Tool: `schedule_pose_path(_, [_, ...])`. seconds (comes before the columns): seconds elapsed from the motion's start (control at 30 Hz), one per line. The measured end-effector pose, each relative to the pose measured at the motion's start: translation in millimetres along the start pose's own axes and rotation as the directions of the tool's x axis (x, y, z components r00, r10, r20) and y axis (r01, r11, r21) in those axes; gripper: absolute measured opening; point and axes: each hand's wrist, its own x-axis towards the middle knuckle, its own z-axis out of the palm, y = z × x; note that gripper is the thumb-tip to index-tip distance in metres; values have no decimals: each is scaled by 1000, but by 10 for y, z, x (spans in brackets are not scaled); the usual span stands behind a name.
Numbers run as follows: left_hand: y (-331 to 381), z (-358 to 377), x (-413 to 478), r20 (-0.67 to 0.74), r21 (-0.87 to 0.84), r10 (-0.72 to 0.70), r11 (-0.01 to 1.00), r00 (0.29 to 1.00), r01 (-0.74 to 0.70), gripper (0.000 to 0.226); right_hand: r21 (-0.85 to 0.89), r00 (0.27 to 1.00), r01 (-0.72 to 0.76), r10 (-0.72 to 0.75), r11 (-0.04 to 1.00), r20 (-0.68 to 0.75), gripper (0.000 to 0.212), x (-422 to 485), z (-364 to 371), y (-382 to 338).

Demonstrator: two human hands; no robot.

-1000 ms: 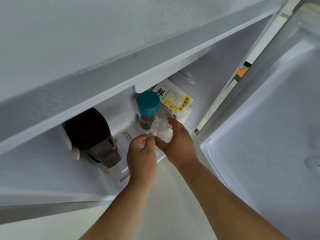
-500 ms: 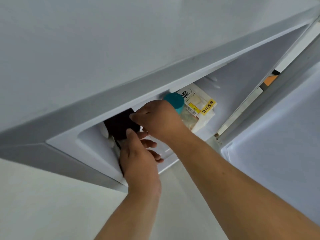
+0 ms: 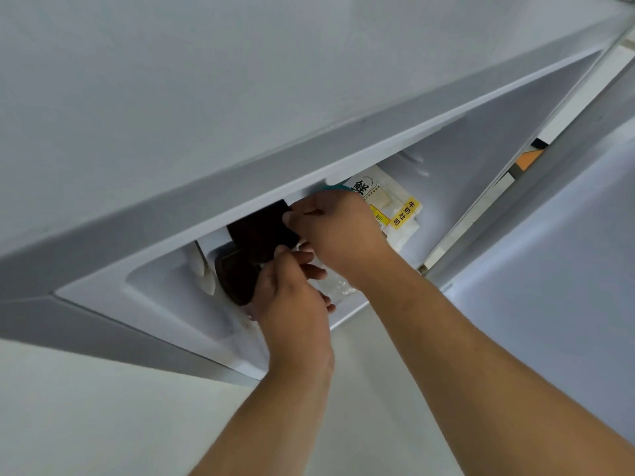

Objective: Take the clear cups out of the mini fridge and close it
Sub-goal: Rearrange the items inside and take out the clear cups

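Clear thin plastic, crinkled: clear cups (image 3: pixel 335 286) lie on fridge (image 3: pixel 464 159) floor, just below both wrists. Judged v. light, flimsy, crush-prone; grip by rim, gently. Left hand (image 3: pixel 292 300) fingers curled, contents hidden. Right hand (image 3: pixel 338 231) reaches inside; grasp not discernible.

Soft even daylight, no glare, wide-angle bend at edges.

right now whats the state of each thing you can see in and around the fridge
mini fridge: open
fridge door: swung open at right
dark bottle: inside, lying tilted
teal lid: mostly hidden behind right hand
bread bag: inside, at back
clear plastic: under both hands
left hand: reaching inside
right hand: reaching inside
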Motion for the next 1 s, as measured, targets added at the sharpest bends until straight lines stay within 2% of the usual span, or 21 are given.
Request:
schedule_pose_path(0.1, [-66,165,-13,51,12,-21,1000,999,20,34,-8,999,-24,23,1000,-32,16,41,-157,104])
schedule_pose_path(0.27, [-263,218,79,82,66,-71,996,994,66,33,17,989,-148,149,989,-26,22,76,-167,307])
schedule_pose_path(0.43, [-450,66,266,37,140,-190,973,981,183,35,-247,981,-185,194,951,11,17,190,92,483])
schedule_pose_path(0.63, [-563,-31,383,7,235,-243,943,970,235,36,-473,969,-158,228,867,94,25,303,334,614])
schedule_pose_path(0.73, [-635,-97,419,30,279,-261,929,965,242,24,-552,972,-137,218,823,85,21,304,383,658])
schedule_pose_path(0.83, [-750,-251,438,52,385,-207,907,977,171,9,-644,975,-89,198,760,98,15,282,416,677])
schedule_pose_path(0.93, [-854,-402,405,49,461,-146,881,988,108,28,-728,979,-34,168,684,112,18,279,428,657])
schedule_pose_path(1.0, [-879,-462,353,49,492,-120,867,992,80,49,-712,976,-50,186,701,114,20,289,423,635])
